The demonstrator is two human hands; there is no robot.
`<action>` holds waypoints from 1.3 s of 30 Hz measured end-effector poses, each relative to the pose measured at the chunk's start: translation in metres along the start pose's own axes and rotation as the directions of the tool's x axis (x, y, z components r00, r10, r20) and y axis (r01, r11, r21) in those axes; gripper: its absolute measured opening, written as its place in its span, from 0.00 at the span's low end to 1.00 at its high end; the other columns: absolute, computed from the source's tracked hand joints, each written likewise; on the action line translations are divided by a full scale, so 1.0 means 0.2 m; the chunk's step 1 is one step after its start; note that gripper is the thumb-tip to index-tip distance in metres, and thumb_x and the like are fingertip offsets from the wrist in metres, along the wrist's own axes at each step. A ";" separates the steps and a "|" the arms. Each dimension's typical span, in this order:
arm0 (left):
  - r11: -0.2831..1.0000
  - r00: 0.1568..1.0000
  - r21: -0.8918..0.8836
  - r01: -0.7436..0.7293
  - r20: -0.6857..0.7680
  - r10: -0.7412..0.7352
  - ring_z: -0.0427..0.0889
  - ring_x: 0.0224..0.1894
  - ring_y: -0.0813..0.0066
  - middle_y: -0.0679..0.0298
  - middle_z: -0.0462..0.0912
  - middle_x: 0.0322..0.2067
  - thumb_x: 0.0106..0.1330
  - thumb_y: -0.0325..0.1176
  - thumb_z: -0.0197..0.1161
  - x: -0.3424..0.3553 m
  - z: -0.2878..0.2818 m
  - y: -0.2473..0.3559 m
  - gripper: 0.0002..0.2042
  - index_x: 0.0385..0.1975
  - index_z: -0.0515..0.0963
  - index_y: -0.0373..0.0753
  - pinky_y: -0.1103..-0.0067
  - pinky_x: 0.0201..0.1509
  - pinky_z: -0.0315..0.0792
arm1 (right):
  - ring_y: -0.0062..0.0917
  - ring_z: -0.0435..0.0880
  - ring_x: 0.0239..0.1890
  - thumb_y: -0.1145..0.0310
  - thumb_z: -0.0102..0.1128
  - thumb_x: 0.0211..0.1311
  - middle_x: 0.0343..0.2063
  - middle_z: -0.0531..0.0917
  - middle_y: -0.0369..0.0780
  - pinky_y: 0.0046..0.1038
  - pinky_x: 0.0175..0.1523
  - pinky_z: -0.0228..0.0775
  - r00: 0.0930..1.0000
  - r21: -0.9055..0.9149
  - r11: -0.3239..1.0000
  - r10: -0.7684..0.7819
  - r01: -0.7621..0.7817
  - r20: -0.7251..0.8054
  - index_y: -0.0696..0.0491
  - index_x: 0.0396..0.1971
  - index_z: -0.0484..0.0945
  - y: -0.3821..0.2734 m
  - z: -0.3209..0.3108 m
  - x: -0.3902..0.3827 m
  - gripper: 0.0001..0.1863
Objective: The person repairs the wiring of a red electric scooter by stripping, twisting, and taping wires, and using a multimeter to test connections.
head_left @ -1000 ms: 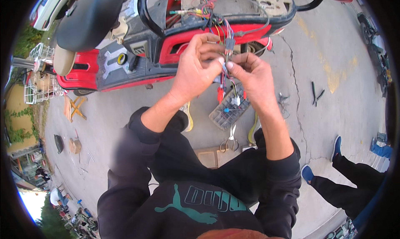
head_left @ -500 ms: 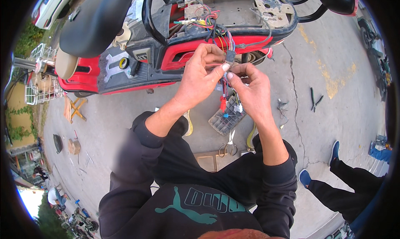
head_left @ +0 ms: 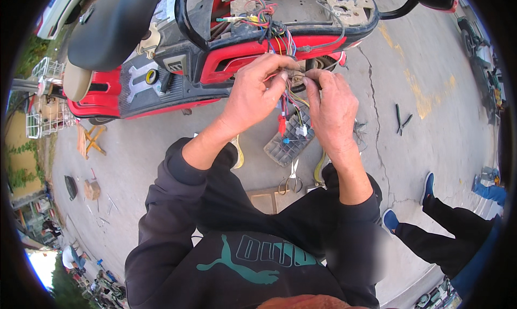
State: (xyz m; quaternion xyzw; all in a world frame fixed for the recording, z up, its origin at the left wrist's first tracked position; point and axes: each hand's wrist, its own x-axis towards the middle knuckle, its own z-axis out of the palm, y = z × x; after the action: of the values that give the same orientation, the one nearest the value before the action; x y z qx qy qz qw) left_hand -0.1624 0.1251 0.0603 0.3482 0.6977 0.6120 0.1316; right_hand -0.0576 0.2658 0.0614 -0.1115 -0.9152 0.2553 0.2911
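The left grip and right grip each pinch wires between thumb and fingers, nearly meeting; a red connector and white connector dangle just below both grips, the red scooter stands beyond them

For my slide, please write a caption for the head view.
Left hand and right hand pinch wires beside a red scooter.

Black sweatshirt, green chest print
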 end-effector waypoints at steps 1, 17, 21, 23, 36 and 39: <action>0.990 0.997 0.125 -0.058 0.050 0.052 0.82 0.38 0.78 0.61 0.80 0.36 0.67 0.17 0.56 0.00 -0.03 -0.01 0.12 0.48 0.80 0.32 0.80 0.43 0.78 | 0.36 0.83 0.35 0.72 0.67 0.62 0.30 0.84 0.41 0.36 0.39 0.75 1.000 -0.036 0.999 -0.030 0.030 -0.007 0.53 0.38 0.81 0.01 -0.02 -0.01 0.06; 0.750 0.855 0.469 -0.467 0.021 0.519 0.78 0.36 0.78 0.59 0.80 0.52 0.55 0.17 0.71 0.06 -0.01 -0.04 0.09 0.37 0.87 0.33 0.83 0.36 0.75 | 0.21 0.81 0.27 0.58 0.58 0.73 0.25 0.84 0.38 0.27 0.36 0.73 0.774 0.410 0.678 0.621 -0.611 0.126 0.59 0.36 0.83 0.71 0.15 -0.44 0.18; 0.802 0.840 0.248 -0.543 0.167 0.517 0.80 0.35 0.78 0.59 0.85 0.49 0.59 0.16 0.68 0.17 0.16 0.01 0.08 0.38 0.87 0.30 0.81 0.39 0.76 | 0.44 0.87 0.39 0.49 0.65 0.61 0.34 0.88 0.51 0.44 0.48 0.78 0.338 -0.438 0.442 0.893 -0.783 0.296 0.59 0.32 0.85 1.50 0.83 -2.17 0.24; 0.795 0.890 0.402 -0.455 0.169 0.424 0.82 0.38 0.75 0.59 0.86 0.43 0.59 0.20 0.70 0.12 0.05 -0.07 0.09 0.40 0.87 0.33 0.79 0.42 0.77 | 0.50 0.80 0.56 0.48 0.68 0.57 0.53 0.81 0.58 0.45 0.60 0.74 0.132 -0.500 0.565 0.739 -0.657 0.661 0.60 0.51 0.80 1.09 1.01 -2.35 0.32; 0.950 0.999 -0.311 0.034 0.039 -0.023 0.81 0.32 0.82 0.63 0.86 0.38 0.66 0.24 0.70 0.11 -0.01 0.06 0.16 0.53 0.82 0.31 0.84 0.33 0.77 | 0.43 0.86 0.52 0.52 0.74 0.51 0.45 0.87 0.49 0.40 0.59 0.77 0.013 -0.585 0.419 0.820 -0.695 0.572 0.60 0.50 0.72 0.47 0.99 -2.08 0.34; 0.936 0.998 -0.348 0.046 0.056 -0.028 0.80 0.29 0.84 0.64 0.87 0.35 0.69 0.26 0.67 0.13 -0.02 0.08 0.12 0.51 0.83 0.32 0.84 0.32 0.75 | 0.41 0.89 0.43 0.55 0.72 0.50 0.36 0.88 0.50 0.39 0.49 0.81 -0.041 -0.537 0.415 0.763 -0.735 0.645 0.64 0.42 0.78 0.52 0.83 -1.92 0.28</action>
State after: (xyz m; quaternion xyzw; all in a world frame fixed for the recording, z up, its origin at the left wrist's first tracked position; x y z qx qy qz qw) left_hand -0.1776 0.1390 0.0827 0.3215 0.5811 0.7145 0.2201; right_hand 0.1584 0.1510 -0.2930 -0.4545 -0.7161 0.3741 -0.3752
